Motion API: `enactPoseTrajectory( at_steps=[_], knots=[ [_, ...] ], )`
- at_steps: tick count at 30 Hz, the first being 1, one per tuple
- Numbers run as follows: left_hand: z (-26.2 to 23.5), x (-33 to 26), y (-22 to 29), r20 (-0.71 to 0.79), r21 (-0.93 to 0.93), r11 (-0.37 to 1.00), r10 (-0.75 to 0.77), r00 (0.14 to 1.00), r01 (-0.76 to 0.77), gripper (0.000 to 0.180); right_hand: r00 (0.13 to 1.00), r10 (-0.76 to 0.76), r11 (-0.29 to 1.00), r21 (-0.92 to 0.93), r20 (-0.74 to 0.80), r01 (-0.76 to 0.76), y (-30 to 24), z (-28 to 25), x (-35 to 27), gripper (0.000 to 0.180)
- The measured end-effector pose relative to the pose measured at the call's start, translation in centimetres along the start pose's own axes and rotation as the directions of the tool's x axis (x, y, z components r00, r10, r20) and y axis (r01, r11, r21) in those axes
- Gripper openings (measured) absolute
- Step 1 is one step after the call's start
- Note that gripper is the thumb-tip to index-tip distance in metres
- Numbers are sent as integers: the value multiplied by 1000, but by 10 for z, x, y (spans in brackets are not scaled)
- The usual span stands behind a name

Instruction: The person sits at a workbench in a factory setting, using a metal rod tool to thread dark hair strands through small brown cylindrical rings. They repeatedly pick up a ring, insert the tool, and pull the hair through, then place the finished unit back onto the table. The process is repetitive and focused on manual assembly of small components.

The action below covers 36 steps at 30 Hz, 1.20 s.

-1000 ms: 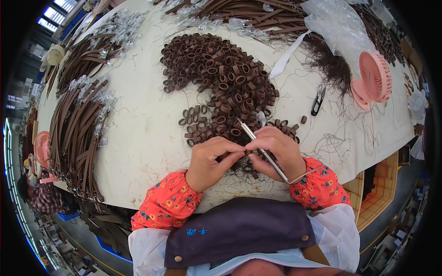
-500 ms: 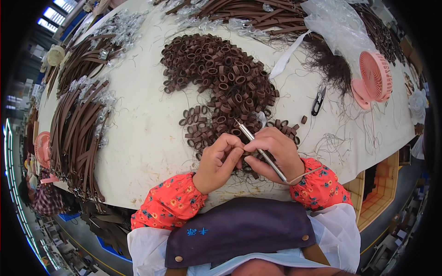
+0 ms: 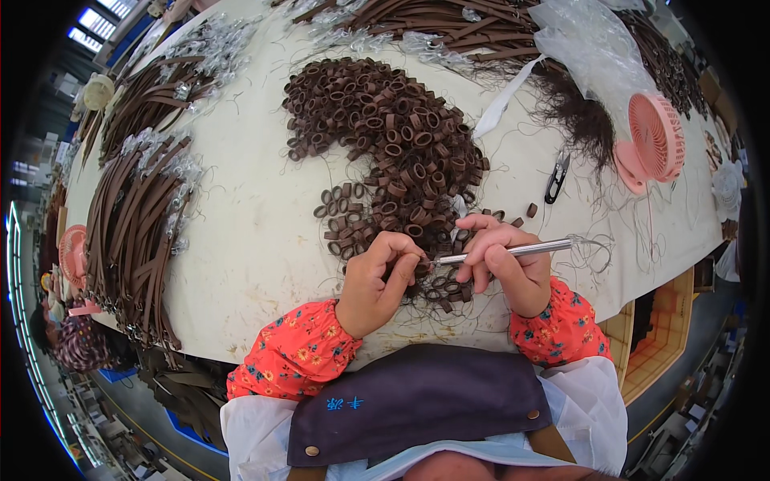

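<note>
My left hand [image 3: 380, 276] is closed in a pinch on a small brown strap loop, mostly hidden by the fingers. In my right hand [image 3: 513, 264] is a slim silver awl-like tool [image 3: 545, 248], lying almost level. Its thin tip points left and meets the fingertips of my left hand at the loop. Beyond both hands spreads a large heap of brown strap loops [image 3: 393, 132], small oval rings. Some loops [image 3: 343, 200] lie loose left of the heap, and others [image 3: 455, 290] lie between and below my hands.
Bundles of brown straps [image 3: 132, 232] with clear wrapping lie at the left, and more straps [image 3: 449, 28] at the back. Black thread snips [image 3: 557, 176] and a pink fan [image 3: 654, 140] stand to the right. Loose threads litter the white table [image 3: 249, 200]. A yellow crate [image 3: 662, 337] sits below its right edge.
My right hand has turned the tool from a steep slant to nearly level, its tip swinging down to my left fingertips. The left hand has stayed in place.
</note>
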<state>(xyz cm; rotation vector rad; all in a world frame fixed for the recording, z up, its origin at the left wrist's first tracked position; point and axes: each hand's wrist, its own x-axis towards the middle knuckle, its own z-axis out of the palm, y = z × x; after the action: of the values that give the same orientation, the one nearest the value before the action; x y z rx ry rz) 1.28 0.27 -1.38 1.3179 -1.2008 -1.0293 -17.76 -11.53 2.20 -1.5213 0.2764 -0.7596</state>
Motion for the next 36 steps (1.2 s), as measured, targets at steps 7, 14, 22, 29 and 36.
enactPoseTrajectory(
  at_steps=[7, 14, 22, 29, 36],
  knots=[
    [0, 0, 1, -12, 44, 999, 16, 1000, -15, 7, 1000, 0, 999, -53, 3, 1, 1, 1, 0, 23],
    [0, 0, 3, -10, 54, 998, 11, 1000, -11, 7, 1000, 26, 998, -62, 7, -25, 3, 1, 0, 22],
    [2, 0, 4, -24, 42, 999, 19, 1000, -18, 7, 1000, 3, 999, -52, 30, -2, 3, 2, 1, 22],
    [1, -1, 1, -25, 29, 1000, 4, 1000, -3, 7, 998, -64, 998, -1, 14, 64, 3, 2, -1, 21],
    [6, 1, 0, -54, -40, 999, 19, 998, -21, 8, 997, -67, 930, -363, -35, 50, 4, 12, 2, 21]
  ],
)
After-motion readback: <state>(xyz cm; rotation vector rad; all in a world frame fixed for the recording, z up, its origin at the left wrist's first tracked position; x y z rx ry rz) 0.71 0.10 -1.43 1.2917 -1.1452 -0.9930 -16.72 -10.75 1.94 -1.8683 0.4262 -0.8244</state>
